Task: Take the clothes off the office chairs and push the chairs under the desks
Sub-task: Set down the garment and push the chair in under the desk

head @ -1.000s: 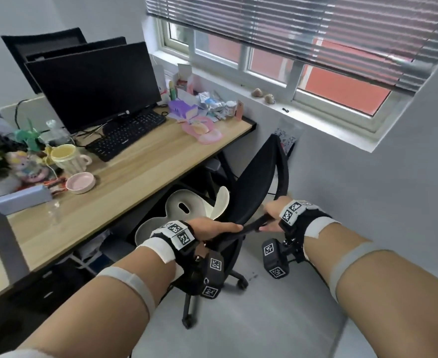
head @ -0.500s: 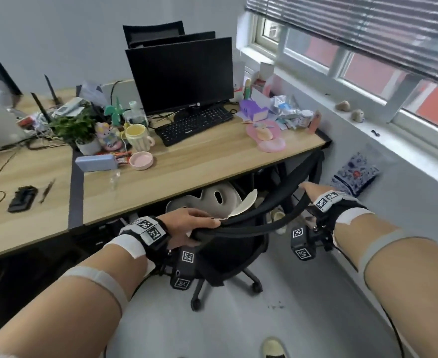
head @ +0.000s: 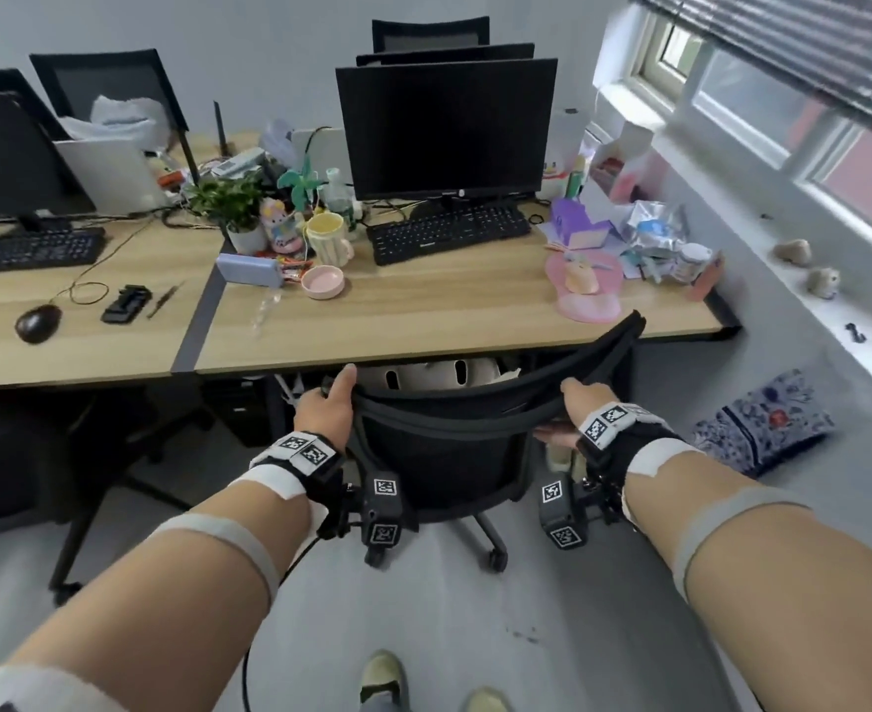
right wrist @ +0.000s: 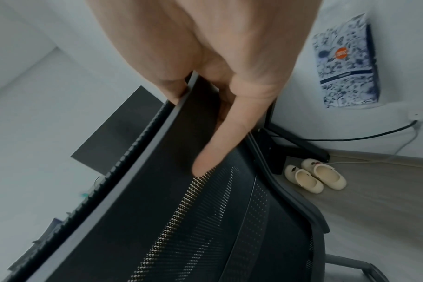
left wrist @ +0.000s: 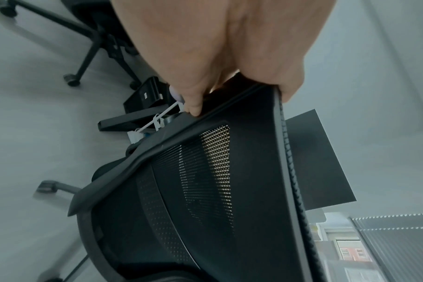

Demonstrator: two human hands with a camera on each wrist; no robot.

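Observation:
A black mesh office chair (head: 444,454) stands at the front edge of the wooden desk (head: 423,326), its back towards me. No clothes hang on it. A white seat cushion (head: 433,375) shows under the desk edge. My left hand (head: 328,408) grips the backrest's top left corner. In the left wrist view, that hand (left wrist: 239,80) has its thumb on the frame (left wrist: 205,181) and its fingers over the rim. My right hand (head: 577,408) grips the right side of the backrest. In the right wrist view, this hand (right wrist: 220,106) lays its thumb on the mesh (right wrist: 205,219).
A second black chair (head: 63,454) stands at the left desk. A blue patterned box (head: 762,423) lies by the right wall, and cream slippers (right wrist: 314,177) sit near the desk leg. The desk holds a monitor (head: 444,125), a keyboard (head: 449,231) and clutter. My shoes (head: 382,675) are behind the chair.
The chair has swung round from sideways-on to square with the desk and moved in towards it. Both hands have kept their grip on the backrest.

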